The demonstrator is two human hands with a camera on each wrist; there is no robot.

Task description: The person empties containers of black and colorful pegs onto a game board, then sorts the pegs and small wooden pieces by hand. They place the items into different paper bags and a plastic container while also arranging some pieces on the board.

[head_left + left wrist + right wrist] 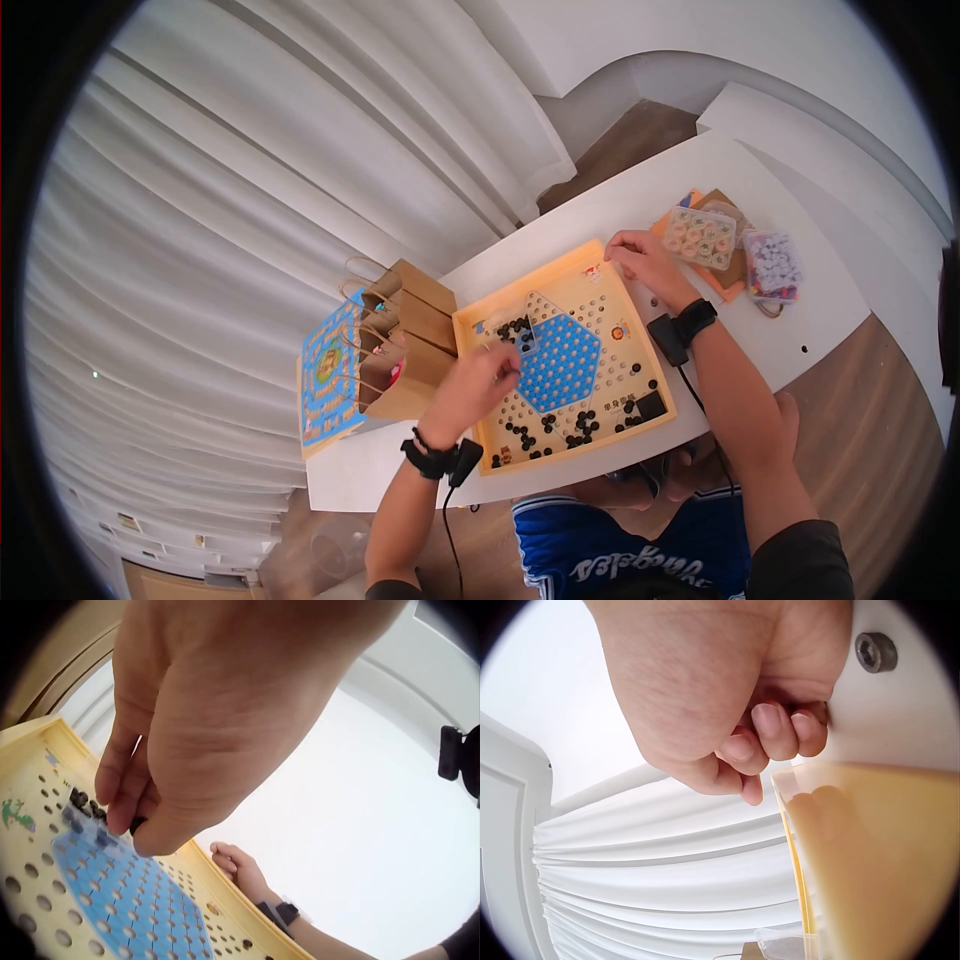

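My left hand (470,390) is over the left part of the wooden board (577,275). In the left wrist view, the left hand (210,742) pinches a small black piece (137,825) between thumb and finger. Beside its fingertips, a clear box (97,831) of black pieces sits at the edge of the blue hexagon (127,900). More black pieces (582,428) lie along the board's near side. My right hand (648,262) is at the board's far right corner; in the right wrist view this hand (705,690) has loosely curled fingers and holds nothing visible.
Paper bags (425,345) and a blue game board (328,372) stand left of the wooden board. Right of it are a clear box of round pieces (702,238) and a box of small white and coloured pieces (773,265). A dark round piece (804,349) lies near the table's right edge.
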